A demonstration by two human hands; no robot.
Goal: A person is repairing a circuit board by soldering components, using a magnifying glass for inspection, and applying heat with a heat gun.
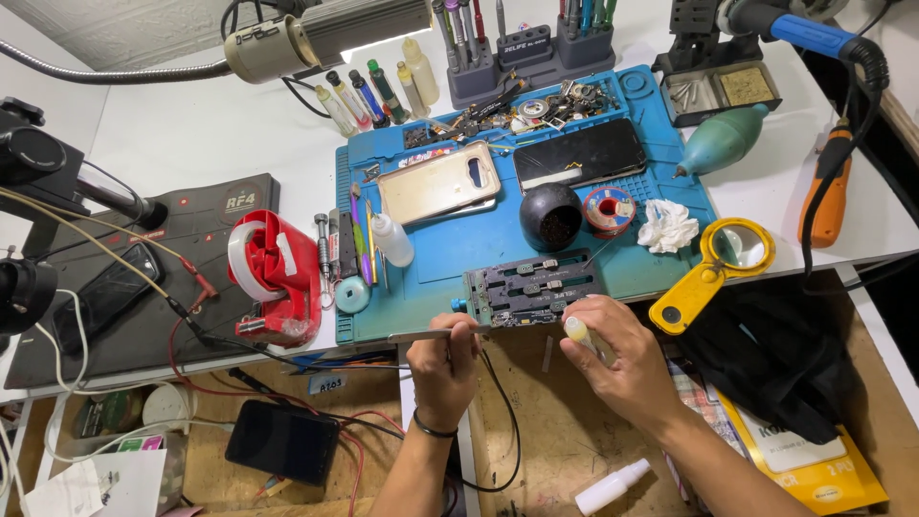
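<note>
Circuit board clamped in the dark metal holding fixture [532,287] sits at the near edge of the blue silicone work mat [450,258], directly ahead of both hands. Our left hand [445,359] is closed around slim metal tweezers [421,334], which lie roughly level and point left; whether the tips grip anything we cannot tell. Our right hand [617,359] pinches a small pale-yellow dropper bottle [577,330] between thumb and fingers, nozzle aimed at the fixture's right end.

Judgement: dosing goes best with the wrist braced on the bench edge, nozzle just above the spot, and a light squeeze so a single drop falls. Excess liquid could creep under neighbouring parts.

Surface: white bench [211,134], crowded. On the mat we note a gold-backed phone [440,182], a black phone lying face up [579,153], a black round pot [550,216], a solder spool [610,208] and a crumpled white tissue [667,226]. A yellow magnifying glass [718,268] overhangs the bench edge; a red tape dispenser [278,273] stands left of the mat. A gooseneck lamp [325,33] lights the area from above.
</note>
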